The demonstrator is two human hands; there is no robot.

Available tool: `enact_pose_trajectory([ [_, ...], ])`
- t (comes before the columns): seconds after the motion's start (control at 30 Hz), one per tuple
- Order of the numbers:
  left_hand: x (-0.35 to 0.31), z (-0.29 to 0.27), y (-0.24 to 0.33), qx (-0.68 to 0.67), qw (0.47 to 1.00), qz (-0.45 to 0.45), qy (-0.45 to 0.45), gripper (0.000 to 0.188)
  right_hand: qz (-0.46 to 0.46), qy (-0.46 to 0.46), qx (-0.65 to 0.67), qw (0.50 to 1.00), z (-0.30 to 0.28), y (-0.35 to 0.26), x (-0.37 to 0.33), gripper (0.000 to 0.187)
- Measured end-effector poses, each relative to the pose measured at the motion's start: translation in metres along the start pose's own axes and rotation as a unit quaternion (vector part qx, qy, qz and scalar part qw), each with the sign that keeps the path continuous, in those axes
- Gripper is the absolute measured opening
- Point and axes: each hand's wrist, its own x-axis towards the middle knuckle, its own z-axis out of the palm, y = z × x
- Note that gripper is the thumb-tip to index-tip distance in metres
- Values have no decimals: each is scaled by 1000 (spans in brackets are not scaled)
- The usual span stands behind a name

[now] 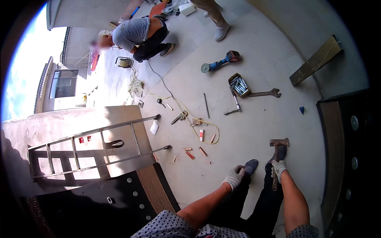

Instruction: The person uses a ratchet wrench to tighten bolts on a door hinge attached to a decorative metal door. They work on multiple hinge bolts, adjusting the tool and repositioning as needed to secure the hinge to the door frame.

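Observation:
My right hand [279, 169], in a pale knitted glove, is closed round the handle of a rusty hatchet [279, 142]. The hatchet's head points away from me, over my right shoe. My left hand [235, 177] wears the same kind of glove and hangs beside my left shoe [250, 166]. Its fingers are curled in, and whatever they may hold is hidden. Ahead on the floor lie an adjustable wrench [266, 93], a box of metal bolts [239, 85], a ratchet wrench [234, 109] and a blue cordless angle grinder [220, 62].
A ladder [101, 144] leans on the left wall. Small red-and-tan pieces [190, 155] and a yellow cord [217, 133] lie across the floor. Far left, a person [137, 35] squats near a cable reel [125, 62]; another person's leg [216, 18] shows. A board [316, 60] leans at right.

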Motion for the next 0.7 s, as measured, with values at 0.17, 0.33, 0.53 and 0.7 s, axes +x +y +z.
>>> enact_pose_trajectory([
  [0.17, 34, 16, 30, -55, 998, 30, -24, 28, 18, -9, -48, 999, 36, -85, 28, 19],
  [0.33, 51, 59, -5, -77, 991, -62, -88, 28, 1, 5, -70, 998, 32, -111, 54, 16],
  [0.53, 102, 44, -62, 32, 989, -79, -119, 26, -16, 29, -22, 999, 58, -150, 110, 21],
  [0.7, 159, 15, -61, -39, 989, -118, -82, 25, -70, 38, -2, 997, 97, -171, 176, 24],
])
